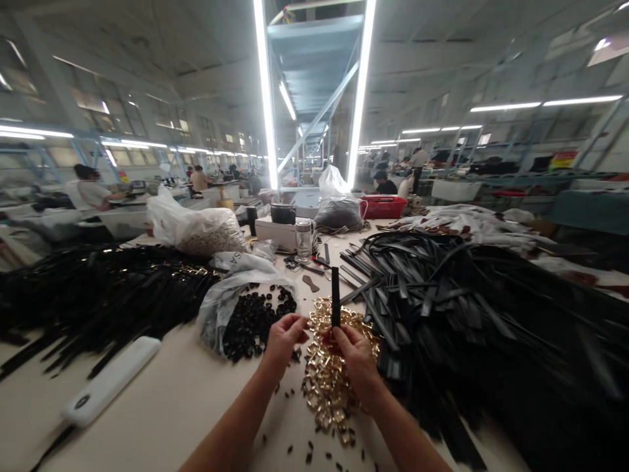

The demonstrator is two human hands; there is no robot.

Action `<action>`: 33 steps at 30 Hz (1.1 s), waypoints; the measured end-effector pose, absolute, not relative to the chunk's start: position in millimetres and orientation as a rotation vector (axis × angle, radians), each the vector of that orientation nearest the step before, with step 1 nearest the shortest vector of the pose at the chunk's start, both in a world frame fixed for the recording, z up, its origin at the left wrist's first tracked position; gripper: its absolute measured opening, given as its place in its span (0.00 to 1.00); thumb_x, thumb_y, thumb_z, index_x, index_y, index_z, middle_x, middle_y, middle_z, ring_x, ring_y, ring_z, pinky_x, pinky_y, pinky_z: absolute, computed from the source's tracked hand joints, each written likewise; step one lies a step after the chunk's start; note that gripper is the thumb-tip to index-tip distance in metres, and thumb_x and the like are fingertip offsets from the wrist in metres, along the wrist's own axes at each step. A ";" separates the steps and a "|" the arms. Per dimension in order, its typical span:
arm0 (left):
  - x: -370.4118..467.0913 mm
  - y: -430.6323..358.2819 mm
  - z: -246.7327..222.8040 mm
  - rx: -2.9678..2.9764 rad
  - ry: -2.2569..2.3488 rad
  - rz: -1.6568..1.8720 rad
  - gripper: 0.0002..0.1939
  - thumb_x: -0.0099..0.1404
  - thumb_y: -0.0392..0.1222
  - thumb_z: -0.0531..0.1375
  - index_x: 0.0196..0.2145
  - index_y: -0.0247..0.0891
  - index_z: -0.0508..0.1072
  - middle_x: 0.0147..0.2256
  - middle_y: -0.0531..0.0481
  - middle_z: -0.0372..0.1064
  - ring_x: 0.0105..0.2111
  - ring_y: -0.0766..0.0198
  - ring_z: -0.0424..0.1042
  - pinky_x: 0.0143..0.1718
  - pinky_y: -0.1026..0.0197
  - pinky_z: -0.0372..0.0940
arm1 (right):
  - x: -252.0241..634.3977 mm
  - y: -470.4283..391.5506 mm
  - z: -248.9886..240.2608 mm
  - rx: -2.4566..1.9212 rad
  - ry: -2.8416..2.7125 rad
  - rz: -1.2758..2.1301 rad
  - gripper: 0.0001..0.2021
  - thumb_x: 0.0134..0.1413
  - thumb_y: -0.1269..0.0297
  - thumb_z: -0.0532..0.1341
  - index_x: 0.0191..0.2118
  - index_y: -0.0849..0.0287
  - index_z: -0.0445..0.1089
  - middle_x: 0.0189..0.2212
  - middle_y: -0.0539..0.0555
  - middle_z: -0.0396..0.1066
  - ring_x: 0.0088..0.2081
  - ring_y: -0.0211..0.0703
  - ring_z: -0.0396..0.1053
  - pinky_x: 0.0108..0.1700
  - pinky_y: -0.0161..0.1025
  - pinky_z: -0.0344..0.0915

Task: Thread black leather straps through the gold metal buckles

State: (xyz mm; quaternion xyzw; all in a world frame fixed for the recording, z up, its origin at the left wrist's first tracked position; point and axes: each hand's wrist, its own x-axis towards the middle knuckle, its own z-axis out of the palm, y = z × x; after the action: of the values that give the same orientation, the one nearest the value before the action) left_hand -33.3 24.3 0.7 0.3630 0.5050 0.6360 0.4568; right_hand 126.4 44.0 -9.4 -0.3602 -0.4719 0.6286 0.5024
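My right hand (354,357) pinches a short black strap (335,295), which stands upright above a pile of gold buckles (327,387). To its left, my left hand (285,337) has its fingertips pressed together near the strap, apart from it; whatever they hold is too small to make out. Beside my left hand, small black loops (250,321) spill from a clear plastic bag (211,318). A large heap of black straps (432,288) lies to the right of the buckles.
Finished-looking black straps with gold parts (122,282) heap at the left. A white power strip (113,380) lies front left. Behind are a bag of pale pieces (206,229), a glass jar (304,241), a red basket (383,207) and scissors. People sit farther back.
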 end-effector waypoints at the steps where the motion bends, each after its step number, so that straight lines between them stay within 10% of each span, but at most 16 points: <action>1: -42.8 26.5 3.0 0.845 1.262 1.611 0.18 0.49 0.53 0.67 0.29 0.34 0.75 0.27 0.49 0.73 0.21 0.70 0.67 0.26 0.67 0.64 | 125.9 44.7 -10.6 -0.886 -1.131 1.525 0.21 0.45 0.44 0.66 0.31 0.61 0.73 0.31 0.57 0.76 0.30 0.43 0.72 0.32 0.36 0.66; 11: -112.5 48.1 24.6 1.070 1.524 1.468 0.23 0.50 0.57 0.64 0.36 0.35 0.74 0.30 0.48 0.73 0.23 0.68 0.69 0.28 0.64 0.66 | 125.4 47.2 -12.3 -0.938 -1.161 1.483 0.24 0.43 0.39 0.64 0.28 0.59 0.67 0.20 0.50 0.69 0.18 0.35 0.63 0.20 0.33 0.59; 20: -108.1 58.4 16.3 1.723 1.929 0.868 0.03 0.52 0.39 0.62 0.26 0.39 0.76 0.28 0.51 0.74 0.32 0.61 0.71 0.39 0.62 0.61 | 127.9 46.6 -11.0 -0.879 -1.260 1.488 0.21 0.46 0.44 0.65 0.26 0.60 0.66 0.21 0.50 0.69 0.23 0.37 0.65 0.26 0.34 0.63; 33: -94.7 72.1 8.2 1.927 2.188 0.380 0.09 0.49 0.28 0.60 0.28 0.38 0.76 0.35 0.43 0.75 0.40 0.53 0.72 0.40 0.59 0.61 | 127.3 44.5 -7.5 -0.911 -1.249 1.473 0.21 0.44 0.44 0.65 0.25 0.60 0.68 0.20 0.51 0.69 0.22 0.38 0.66 0.26 0.34 0.64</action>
State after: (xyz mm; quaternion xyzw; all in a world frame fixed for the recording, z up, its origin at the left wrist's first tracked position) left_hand -94.7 72.1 8.2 0.6522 0.7403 0.1285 0.1005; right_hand 127.3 44.5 -7.5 -0.3739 -0.5125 0.6043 0.4819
